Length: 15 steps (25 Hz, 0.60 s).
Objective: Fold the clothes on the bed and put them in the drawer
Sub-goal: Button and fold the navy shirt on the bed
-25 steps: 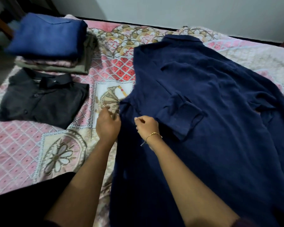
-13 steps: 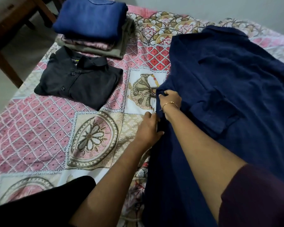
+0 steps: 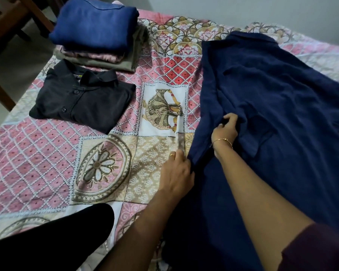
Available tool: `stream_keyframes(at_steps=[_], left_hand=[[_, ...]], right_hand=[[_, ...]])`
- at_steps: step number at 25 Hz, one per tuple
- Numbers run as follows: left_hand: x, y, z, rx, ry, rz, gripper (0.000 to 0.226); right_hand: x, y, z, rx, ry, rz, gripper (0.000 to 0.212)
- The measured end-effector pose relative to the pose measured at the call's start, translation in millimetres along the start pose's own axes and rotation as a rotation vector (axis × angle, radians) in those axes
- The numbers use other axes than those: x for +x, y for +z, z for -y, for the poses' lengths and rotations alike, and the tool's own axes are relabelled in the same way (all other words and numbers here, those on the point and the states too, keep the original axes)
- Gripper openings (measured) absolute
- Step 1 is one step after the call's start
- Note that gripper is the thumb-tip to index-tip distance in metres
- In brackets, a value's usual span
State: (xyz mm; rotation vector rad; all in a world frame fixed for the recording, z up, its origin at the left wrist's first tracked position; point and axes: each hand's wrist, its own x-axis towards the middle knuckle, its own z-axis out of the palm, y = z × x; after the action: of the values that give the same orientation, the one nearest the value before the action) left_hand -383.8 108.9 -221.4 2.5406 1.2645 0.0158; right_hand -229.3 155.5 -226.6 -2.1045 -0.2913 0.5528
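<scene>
Reaching over the bed (image 3: 37, 157), the left hand (image 3: 176, 173) grips the near left edge of the navy shirt (image 3: 272, 114), fingers curled on the cloth. Just beyond, the right hand (image 3: 226, 128) pinches a fold of the same shirt, which lies spread flat on the bed's right side. Farther left sits a folded black shirt (image 3: 82, 98), and behind it a stack (image 3: 98, 36) of folded clothes.
</scene>
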Motion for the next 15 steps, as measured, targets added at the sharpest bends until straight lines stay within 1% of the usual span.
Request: stream_keyframes(at_steps=[2, 3, 4, 5, 6, 7, 8, 10, 12, 13, 15], left_hand=[[-2.8, 0.4, -7.2, -0.047, 0.026, 0.019, 0.029], [-5.8, -0.1, -12.5, -0.069, 0.011, 0.042, 0.025], [-9.6, 0.4, -18.7, -0.064, -0.034, 0.063, 0.023], [-13.9, 1.4, -24.3, -0.042, -0.057, 0.122, 0.027], [-18.2, 1.5, -29.3, -0.033, -0.082, 0.185, 0.032], [-21.5, 2.2, -33.9, -0.023, -0.098, 0.222, 0.035], [-24.7, 0.0, -38.5, -0.016, -0.111, 0.23, 0.038], [-29.0, -2.6, -48.6, -0.02, -0.154, 0.22, 0.043], [-32.1, -4.6, -61.4, -0.015, -0.205, 0.21, 0.045], [-34.3, -4.5, -68.4, -0.011, -0.214, 0.194, 0.045], [-42.5, -1.2, -82.9, -0.007, -0.191, 0.211, 0.048]], right_hand=[[-2.8, -2.0, -4.1, -0.097, -0.078, 0.089, 0.013], [-5.5, -2.4, -3.4, -0.126, -0.077, 0.131, 0.02], [-8.1, -4.6, -2.3, -0.166, -0.071, 0.178, 0.033], [-11.3, -6.4, -2.4, -0.228, -0.077, 0.215, 0.04], [-14.9, -7.5, -4.2, -0.32, -0.106, 0.238, 0.041], [-17.8, -9.7, -7.2, -0.392, -0.129, 0.242, 0.038], [-21.9, -13.0, -7.8, -0.422, -0.121, 0.24, 0.035], [-31.8, -18.4, -4.7, -0.356, -0.093, 0.261, 0.035], [-42.6, -23.7, -5.4, -0.283, -0.091, 0.352, 0.044], [-47.8, -28.0, -9.1, -0.303, -0.111, 0.401, 0.045], [-52.1, -37.7, -21.9, -0.384, -0.152, 0.413, 0.034]])
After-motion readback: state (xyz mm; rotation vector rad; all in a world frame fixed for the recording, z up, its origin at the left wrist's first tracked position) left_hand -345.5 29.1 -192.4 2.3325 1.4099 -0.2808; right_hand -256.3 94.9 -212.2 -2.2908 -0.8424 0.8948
